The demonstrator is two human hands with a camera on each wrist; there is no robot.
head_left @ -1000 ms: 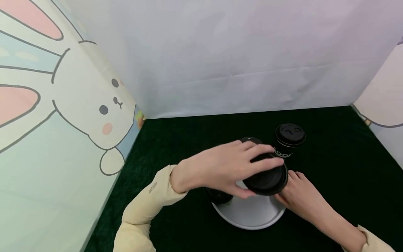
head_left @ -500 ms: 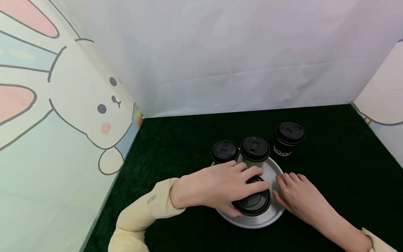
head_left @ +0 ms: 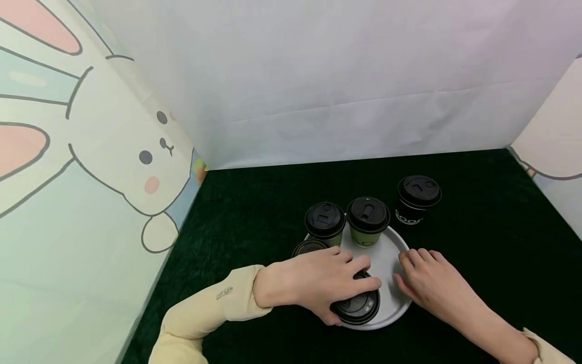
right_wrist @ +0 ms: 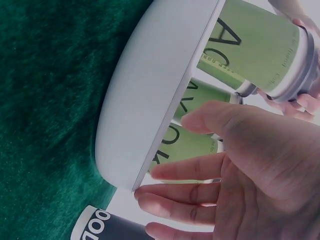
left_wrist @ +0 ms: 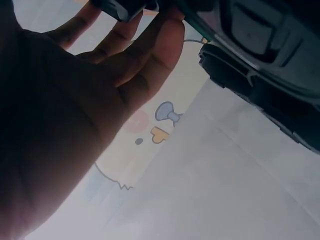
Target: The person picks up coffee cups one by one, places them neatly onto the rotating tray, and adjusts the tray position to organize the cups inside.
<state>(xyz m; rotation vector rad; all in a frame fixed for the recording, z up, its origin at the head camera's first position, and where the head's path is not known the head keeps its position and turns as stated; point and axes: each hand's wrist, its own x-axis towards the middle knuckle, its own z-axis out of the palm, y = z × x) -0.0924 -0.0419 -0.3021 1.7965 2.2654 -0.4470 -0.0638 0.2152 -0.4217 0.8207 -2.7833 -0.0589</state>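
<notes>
My left hand [head_left: 320, 280] grips a paper coffee cup by its black lid [head_left: 359, 307], over the front of a round white tray [head_left: 392, 303]. In the right wrist view this cup [right_wrist: 260, 45] has a green body with dark lettering. Three other lidded cups stand along the tray's back and left: one cup [head_left: 368, 217] at the back, one cup [head_left: 325, 222] beside it, and a third [head_left: 311, 246] partly behind my left hand. My right hand [head_left: 429, 283] rests at the tray's right rim, its fingers extended and holding nothing.
A black lidded coffee cup [head_left: 416, 199] with white lettering stands off the tray, behind its right side. Dark green cloth [head_left: 254, 202] covers the table. A pale curtain [head_left: 341, 91] closes off the back, and a rabbit-print panel [head_left: 118, 141] stands at the left.
My left hand has lowered the cup it holds toward the tray's front and shifted it slightly left, uncovering the cups behind. My right hand has hardly moved at the rim.
</notes>
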